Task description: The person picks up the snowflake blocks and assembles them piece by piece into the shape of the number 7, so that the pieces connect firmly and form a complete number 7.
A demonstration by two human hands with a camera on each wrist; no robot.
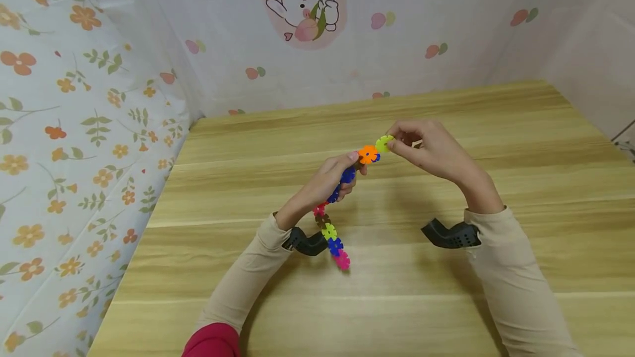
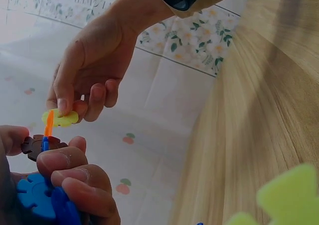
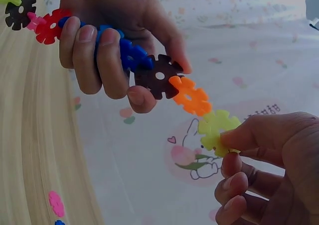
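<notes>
Notched, flower-shaped plastic discs are linked into a chain. My left hand (image 1: 329, 180) grips it around the blue discs (image 3: 130, 56), with the thumb and a fingertip at a brown disc (image 3: 159, 77). Beyond that hand, an orange disc (image 1: 368, 154) sits slotted onto the brown one. Between thumb and forefinger, my right hand (image 1: 429, 147) pinches a yellow-green disc (image 3: 219, 130), its edge right at the orange disc's edge. The chain's other end hangs below my left hand through a red disc (image 3: 51, 26), another yellow-green disc (image 1: 329, 231) and a pink disc (image 1: 342, 260).
A wood-grain table (image 1: 387, 313) lies under both hands. White printed cloth (image 1: 223, 32) hangs behind it, and flowered cloth (image 1: 94, 125) hangs along the left. Black curved mounts (image 1: 448, 234) jut inward from both sleeved wrists.
</notes>
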